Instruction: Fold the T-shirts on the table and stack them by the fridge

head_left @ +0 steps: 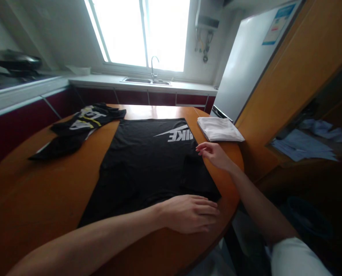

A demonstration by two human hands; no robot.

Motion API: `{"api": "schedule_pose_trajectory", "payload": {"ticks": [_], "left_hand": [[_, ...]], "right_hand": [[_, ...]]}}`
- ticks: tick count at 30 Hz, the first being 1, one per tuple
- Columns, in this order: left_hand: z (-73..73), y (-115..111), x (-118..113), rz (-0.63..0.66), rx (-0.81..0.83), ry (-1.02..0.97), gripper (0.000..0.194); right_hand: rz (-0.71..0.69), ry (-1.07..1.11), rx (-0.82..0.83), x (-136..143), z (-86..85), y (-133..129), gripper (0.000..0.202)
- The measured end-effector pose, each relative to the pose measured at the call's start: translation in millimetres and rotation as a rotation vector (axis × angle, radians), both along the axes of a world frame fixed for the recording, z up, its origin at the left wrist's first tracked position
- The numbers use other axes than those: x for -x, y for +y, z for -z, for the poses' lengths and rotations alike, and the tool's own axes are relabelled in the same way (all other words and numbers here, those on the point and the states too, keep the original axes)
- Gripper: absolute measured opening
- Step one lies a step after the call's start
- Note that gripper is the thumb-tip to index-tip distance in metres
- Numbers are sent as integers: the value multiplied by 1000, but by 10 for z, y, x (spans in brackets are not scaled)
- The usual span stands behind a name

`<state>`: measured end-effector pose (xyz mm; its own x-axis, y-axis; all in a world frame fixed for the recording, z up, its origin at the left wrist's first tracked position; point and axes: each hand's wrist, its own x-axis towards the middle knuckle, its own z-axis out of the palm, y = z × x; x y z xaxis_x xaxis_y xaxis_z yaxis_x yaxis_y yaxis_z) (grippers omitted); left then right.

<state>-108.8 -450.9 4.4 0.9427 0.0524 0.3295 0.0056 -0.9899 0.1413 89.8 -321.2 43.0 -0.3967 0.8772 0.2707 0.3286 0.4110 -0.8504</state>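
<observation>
Two bare hands work at a black shirt (152, 161) in the head view; the garment lies spread on the orange-brown table (41, 203), between a crumpled dark garment (86, 124) and a folded white cloth (219, 129). The left hand (190, 213) is palm-down, unclenched, at the near edge; the right hand (212, 153), fingers curved, meets the right edge, grip indeterminable.

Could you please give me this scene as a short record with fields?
Surface: orange-brown table
Main garment: black shirt, spread out, white print
Left hand: palm down, by the shirt's near right corner
Right hand: at the shirt's right edge, fingers bent
Far left: rumpled black garment
Far right: folded white cloth
</observation>
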Motion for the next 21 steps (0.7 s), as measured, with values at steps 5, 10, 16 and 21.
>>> {"api": "schedule_pose_trajectory", "payload": {"ticks": [5, 10, 16, 21], "left_hand": [[-23, 68, 36, -245, -87, -57, 29], [-9, 96, 66, -574, -113, 12, 19], [7, 153, 60, -809, -37, 41, 22], [16, 142, 48, -817, -25, 65, 21]], "right_hand": [[57, -126, -125, -136, 96, 533, 14], [77, -212, -133, 72, 273, 872, 21], [67, -409, -272, 256, 566, 777, 35], [113, -573, -323, 211, 597, 741, 33]]}}
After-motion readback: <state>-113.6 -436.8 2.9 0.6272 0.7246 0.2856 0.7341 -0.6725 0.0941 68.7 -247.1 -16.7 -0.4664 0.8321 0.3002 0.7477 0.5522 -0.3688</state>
